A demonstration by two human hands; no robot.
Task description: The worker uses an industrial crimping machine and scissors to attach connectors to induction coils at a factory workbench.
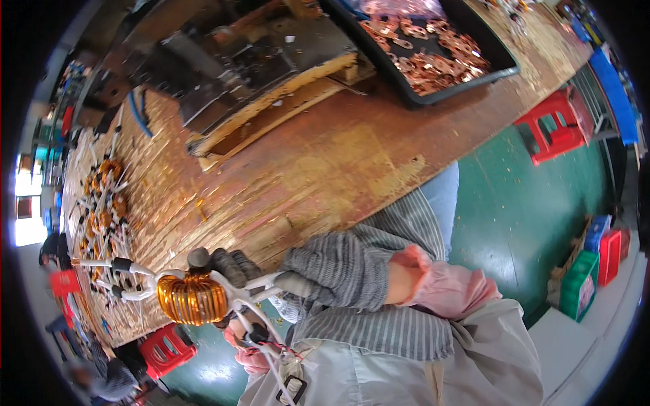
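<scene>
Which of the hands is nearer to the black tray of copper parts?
Right. The right hand in its grey glove is on the tray's side of the copper coil; the left hand grips the coil, farther away.

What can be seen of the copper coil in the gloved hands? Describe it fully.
The copper coil is a ring wound tightly with shiny orange-gold wire. White-sleeved leads stick out to both sides, some with dark tips. It is held off the wooden bench, tilted, below its near edge. The right hand, in a grey knit glove, grips the leads; the left hand is mostly hidden behind it.
</scene>
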